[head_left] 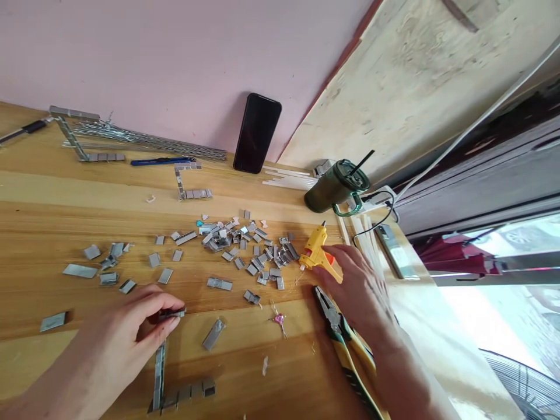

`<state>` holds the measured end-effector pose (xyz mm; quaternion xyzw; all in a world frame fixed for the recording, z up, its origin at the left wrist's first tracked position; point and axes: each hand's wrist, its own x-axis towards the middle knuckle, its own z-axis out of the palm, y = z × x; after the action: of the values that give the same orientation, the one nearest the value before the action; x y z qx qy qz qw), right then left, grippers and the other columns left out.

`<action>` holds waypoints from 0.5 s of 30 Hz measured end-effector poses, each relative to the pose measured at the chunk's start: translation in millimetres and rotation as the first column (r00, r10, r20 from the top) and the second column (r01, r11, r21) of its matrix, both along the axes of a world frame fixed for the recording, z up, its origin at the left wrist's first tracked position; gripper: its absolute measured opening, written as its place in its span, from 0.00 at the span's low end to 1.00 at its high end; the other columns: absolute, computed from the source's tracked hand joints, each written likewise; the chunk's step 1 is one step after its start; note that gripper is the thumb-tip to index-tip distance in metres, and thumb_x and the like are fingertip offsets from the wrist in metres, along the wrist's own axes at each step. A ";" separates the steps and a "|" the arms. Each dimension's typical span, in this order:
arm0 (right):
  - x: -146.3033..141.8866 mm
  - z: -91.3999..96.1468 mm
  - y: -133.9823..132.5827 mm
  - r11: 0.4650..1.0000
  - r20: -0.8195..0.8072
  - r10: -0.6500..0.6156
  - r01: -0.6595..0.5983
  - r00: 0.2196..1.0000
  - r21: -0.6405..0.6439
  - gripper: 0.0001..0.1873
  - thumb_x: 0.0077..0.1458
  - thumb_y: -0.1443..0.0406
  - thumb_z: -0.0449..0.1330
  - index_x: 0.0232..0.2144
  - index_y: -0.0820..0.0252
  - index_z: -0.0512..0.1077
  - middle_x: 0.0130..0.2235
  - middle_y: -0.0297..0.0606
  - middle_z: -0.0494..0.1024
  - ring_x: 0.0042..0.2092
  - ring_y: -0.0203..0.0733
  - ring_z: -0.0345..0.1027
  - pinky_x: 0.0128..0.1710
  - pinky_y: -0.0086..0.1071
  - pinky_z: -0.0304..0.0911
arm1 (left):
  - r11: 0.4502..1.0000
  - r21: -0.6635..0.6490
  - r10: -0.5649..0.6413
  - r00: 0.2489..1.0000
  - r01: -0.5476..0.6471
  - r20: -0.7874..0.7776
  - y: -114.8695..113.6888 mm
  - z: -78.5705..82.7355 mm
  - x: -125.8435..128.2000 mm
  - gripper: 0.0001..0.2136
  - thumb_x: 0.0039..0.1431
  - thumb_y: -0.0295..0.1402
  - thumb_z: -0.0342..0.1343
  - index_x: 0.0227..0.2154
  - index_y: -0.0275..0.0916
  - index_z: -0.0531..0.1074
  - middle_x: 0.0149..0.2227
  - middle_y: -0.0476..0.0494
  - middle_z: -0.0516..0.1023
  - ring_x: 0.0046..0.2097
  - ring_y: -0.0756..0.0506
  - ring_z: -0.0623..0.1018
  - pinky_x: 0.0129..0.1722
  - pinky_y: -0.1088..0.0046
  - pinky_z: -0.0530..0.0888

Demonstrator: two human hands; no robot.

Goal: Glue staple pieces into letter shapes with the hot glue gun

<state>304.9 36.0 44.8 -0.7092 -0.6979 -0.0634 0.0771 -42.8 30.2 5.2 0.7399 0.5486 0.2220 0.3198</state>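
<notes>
My left hand pinches a small grey metal piece between thumb and fingers. Just below it a metal strip runs toward the near edge and meets a row of short segments; whether the pinched piece is joined to the strip is hidden by my fingers. My right hand is closed around the handle of a yellow glue gun, whose dark nozzle points away from me. A heap of small metal pieces lies between my hands. Combination pliers rest beside my right forearm.
Two bracket-shaped metal assemblies lie at the back, near thin metal rods and a blue craft knife. A phone leans on the wall. A lidded cup, white glue sticks and a black cable are at right.
</notes>
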 end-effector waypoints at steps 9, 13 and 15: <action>33.9 -22.9 9.2 0.976 -0.111 -0.098 0.074 0.989 -0.204 0.18 0.56 0.56 0.56 0.44 0.59 0.73 0.46 0.44 0.77 0.43 0.51 0.74 0.38 0.41 0.68 | 0.956 -0.293 0.061 0.993 -0.029 0.101 4.9 5.7 -4.3 0.09 0.48 0.42 0.55 0.27 0.45 0.78 0.27 0.49 0.82 0.29 0.45 0.81 0.28 0.74 0.77; 38.2 -23.5 8.8 0.988 -0.189 -0.073 0.044 0.979 -0.151 0.17 0.54 0.58 0.56 0.43 0.60 0.73 0.45 0.45 0.76 0.43 0.52 0.73 0.41 0.44 0.67 | 0.905 -0.426 0.059 0.987 0.010 0.149 2.8 10.8 -8.5 0.09 0.49 0.39 0.56 0.33 0.44 0.77 0.33 0.47 0.83 0.34 0.43 0.81 0.34 0.70 0.78; 37.4 -14.2 0.2 0.993 -0.293 -0.077 0.046 0.953 -0.111 0.18 0.53 0.56 0.56 0.43 0.58 0.73 0.46 0.46 0.76 0.43 0.52 0.73 0.42 0.44 0.67 | 0.890 -0.455 0.063 0.982 0.025 0.179 1.4 12.7 -9.7 0.10 0.49 0.39 0.57 0.33 0.44 0.77 0.33 0.47 0.82 0.34 0.44 0.80 0.33 0.70 0.77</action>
<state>342.3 36.1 30.5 -0.7352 -0.6582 0.0775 0.1424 -52.5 31.6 18.0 0.6146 0.5598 0.1597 0.5324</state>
